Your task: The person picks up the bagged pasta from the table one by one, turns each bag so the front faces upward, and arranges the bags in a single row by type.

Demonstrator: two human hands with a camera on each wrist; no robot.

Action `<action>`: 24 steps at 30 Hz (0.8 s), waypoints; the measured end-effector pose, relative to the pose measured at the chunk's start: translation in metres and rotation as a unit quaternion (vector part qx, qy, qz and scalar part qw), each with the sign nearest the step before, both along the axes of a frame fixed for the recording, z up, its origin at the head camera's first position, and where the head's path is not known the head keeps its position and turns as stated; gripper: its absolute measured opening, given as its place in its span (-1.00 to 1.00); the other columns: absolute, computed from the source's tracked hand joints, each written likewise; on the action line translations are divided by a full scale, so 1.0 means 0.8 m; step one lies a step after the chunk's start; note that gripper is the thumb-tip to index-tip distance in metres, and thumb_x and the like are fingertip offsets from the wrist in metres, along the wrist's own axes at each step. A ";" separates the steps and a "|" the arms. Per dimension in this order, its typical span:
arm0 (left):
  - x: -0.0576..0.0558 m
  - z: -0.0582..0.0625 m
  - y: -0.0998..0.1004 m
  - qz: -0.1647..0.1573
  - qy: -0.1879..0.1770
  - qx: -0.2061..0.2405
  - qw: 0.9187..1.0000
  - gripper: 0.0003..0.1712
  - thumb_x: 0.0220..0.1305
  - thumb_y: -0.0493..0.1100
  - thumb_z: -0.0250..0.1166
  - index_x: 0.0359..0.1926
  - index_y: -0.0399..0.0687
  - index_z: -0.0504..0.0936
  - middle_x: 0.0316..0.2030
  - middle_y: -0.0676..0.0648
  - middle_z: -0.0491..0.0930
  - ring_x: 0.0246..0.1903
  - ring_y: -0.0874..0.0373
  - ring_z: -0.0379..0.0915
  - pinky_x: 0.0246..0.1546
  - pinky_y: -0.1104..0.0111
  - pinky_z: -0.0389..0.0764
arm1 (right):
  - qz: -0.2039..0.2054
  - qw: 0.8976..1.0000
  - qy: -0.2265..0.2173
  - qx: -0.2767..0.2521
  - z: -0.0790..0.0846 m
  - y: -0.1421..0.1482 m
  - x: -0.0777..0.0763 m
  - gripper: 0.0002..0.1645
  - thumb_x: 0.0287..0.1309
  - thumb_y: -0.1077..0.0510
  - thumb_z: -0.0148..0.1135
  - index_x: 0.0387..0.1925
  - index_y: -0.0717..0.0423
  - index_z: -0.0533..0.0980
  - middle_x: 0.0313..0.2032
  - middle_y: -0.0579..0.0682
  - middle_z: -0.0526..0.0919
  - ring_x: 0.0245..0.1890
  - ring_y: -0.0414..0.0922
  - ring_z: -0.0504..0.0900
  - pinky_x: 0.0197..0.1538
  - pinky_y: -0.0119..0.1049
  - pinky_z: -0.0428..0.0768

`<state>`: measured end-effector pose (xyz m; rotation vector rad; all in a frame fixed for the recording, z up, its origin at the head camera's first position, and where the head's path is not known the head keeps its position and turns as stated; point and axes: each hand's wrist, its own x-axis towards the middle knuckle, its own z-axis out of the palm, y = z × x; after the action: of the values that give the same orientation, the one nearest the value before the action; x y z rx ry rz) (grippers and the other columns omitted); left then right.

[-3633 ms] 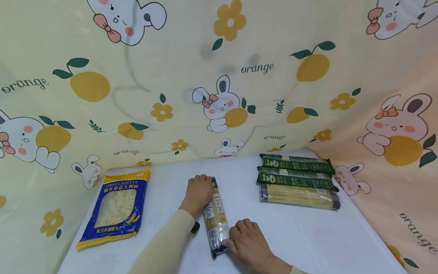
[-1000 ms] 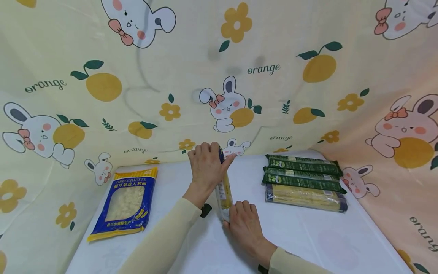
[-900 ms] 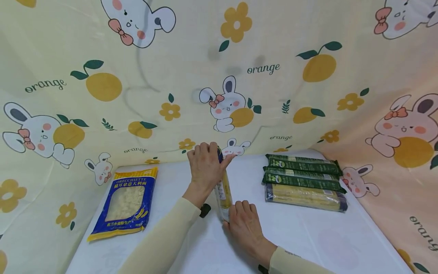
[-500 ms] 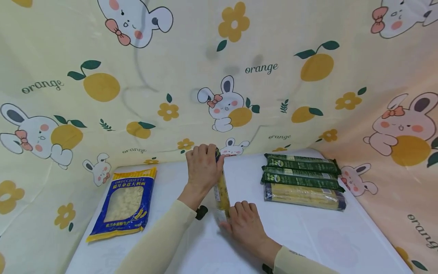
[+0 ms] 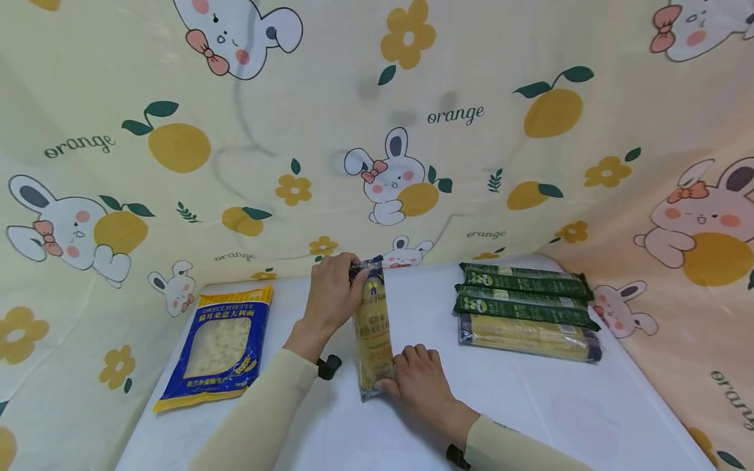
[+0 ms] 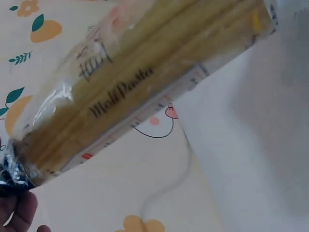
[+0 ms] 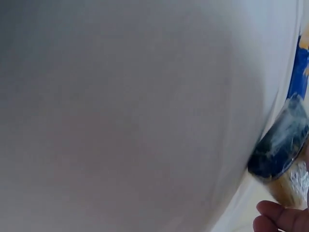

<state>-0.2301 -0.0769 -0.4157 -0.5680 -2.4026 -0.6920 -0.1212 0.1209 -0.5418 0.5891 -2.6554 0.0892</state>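
A long clear pack of spaghetti with dark blue ends stands tilted up from the white table in the middle of the head view, its printed front facing the camera. My left hand grips its upper end, thumb across the front. At the lower right corner, my right hand pinches the pack with its thumb over the edge. The left wrist view shows the pack close up with "Moli Pasta" lettering. In the right wrist view, its dark blue end sits just above my fingertips.
To the left lies a blue and yellow bag of orecchiette. At the back right, two green packs lie beside and partly over another clear spaghetti pack. A patterned cloth rises behind the white table.
The spaghetti pack lay flat at first; its far end was then raised. Over the last half second it has turned from its narrow side to its front, as my left hand shifted left.
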 end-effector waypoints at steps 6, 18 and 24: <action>-0.002 -0.008 -0.006 0.027 0.077 -0.076 0.994 -0.63 0.57 0.05 0.24 -0.01 -0.20 0.57 -0.30 -0.13 0.68 -0.25 -0.08 0.52 -0.24 0.08 0.48 | -0.016 0.993 -0.093 -0.065 0.001 -0.015 0.001 -0.30 0.13 -0.50 0.37 -0.43 0.04 0.46 -0.50 -0.12 0.30 -0.39 -0.12 0.25 -0.24 -0.19 0.31; -0.015 -0.036 -0.018 0.065 0.080 -0.193 0.976 -0.53 0.62 0.10 0.13 -0.30 -0.23 0.43 -0.42 -0.15 0.37 -0.35 -0.09 0.25 -0.36 0.19 0.26 | -0.027 0.979 -0.176 -0.099 0.010 -0.017 0.013 -0.34 0.16 -0.43 0.42 -0.44 0.04 0.45 -0.49 -0.13 0.31 -0.38 -0.12 0.28 -0.23 -0.17 0.31; -0.017 -0.051 -0.013 0.046 0.120 -0.193 0.973 -0.53 0.57 0.10 0.21 -0.37 -0.17 0.39 -0.48 -0.04 0.19 -0.42 -0.01 0.15 -0.36 0.29 0.05 | -0.036 0.969 -0.222 -0.098 0.020 -0.013 0.029 -0.34 0.16 -0.45 0.40 -0.45 0.05 0.49 -0.50 -0.15 0.33 -0.38 -0.12 0.29 -0.23 -0.16 0.30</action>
<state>-0.2439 -0.0873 -0.4565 -0.6494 -2.3235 -0.1041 -0.0978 0.1108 -0.5258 0.4482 -3.0428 0.5111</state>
